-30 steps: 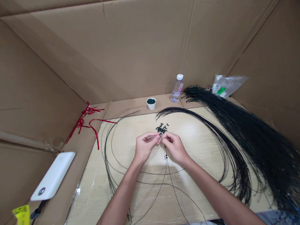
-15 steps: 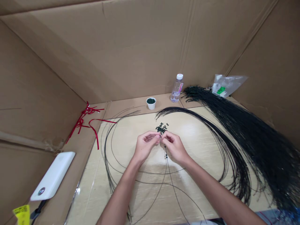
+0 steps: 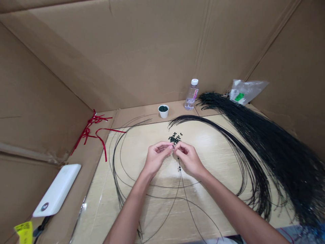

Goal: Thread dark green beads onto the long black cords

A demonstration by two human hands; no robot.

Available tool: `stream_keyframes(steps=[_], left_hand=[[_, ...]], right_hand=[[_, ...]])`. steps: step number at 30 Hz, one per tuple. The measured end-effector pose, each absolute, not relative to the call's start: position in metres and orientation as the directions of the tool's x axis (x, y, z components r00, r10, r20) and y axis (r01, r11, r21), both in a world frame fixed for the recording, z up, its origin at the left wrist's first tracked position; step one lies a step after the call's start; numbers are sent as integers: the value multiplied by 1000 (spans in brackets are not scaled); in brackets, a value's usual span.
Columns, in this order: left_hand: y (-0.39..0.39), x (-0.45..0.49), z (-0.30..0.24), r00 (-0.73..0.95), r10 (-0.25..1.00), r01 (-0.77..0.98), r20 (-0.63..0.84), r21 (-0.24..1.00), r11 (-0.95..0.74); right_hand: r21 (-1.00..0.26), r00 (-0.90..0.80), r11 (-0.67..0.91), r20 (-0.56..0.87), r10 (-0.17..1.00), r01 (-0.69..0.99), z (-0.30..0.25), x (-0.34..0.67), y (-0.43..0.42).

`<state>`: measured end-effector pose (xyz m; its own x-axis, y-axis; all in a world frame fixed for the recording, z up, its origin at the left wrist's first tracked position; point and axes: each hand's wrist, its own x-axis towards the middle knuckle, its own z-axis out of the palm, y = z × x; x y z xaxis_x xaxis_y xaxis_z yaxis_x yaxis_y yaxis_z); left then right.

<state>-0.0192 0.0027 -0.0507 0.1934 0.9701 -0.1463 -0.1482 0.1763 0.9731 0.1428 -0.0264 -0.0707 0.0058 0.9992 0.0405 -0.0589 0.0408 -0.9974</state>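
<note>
My left hand (image 3: pixel 156 158) and my right hand (image 3: pixel 189 158) meet fingertip to fingertip over the pale wooden board (image 3: pixel 142 200). Both pinch at the same spot, on a thin black cord (image 3: pixel 183 189) that hangs from my right hand toward me with a few dark beads (image 3: pixel 179 166) strung on it. What sits between the left fingertips is too small to make out. A small heap of loose dark green beads (image 3: pixel 175 138) lies just beyond my fingers.
A white cup of beads (image 3: pixel 163 111) and a water bottle (image 3: pixel 191 95) stand at the back. Thick bundles of black cords (image 3: pixel 269 145) sweep across the right side. Red ribbons (image 3: pixel 95 130), a white power bank (image 3: pixel 58 189) and a plastic bag (image 3: pixel 245 90) lie around. Cardboard walls enclose everything.
Almost nothing differs: my hands stay pinched together at the same spot, with only a slight shift of the camera.
</note>
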Motion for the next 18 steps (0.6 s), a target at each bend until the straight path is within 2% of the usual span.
stream_keyframes(steps=[18], left_hand=[[6,-26,-51,266,949,-150,-172,965,217]], right_hand=[[-996,-9,60,61,998,-58,-73,144,-27]])
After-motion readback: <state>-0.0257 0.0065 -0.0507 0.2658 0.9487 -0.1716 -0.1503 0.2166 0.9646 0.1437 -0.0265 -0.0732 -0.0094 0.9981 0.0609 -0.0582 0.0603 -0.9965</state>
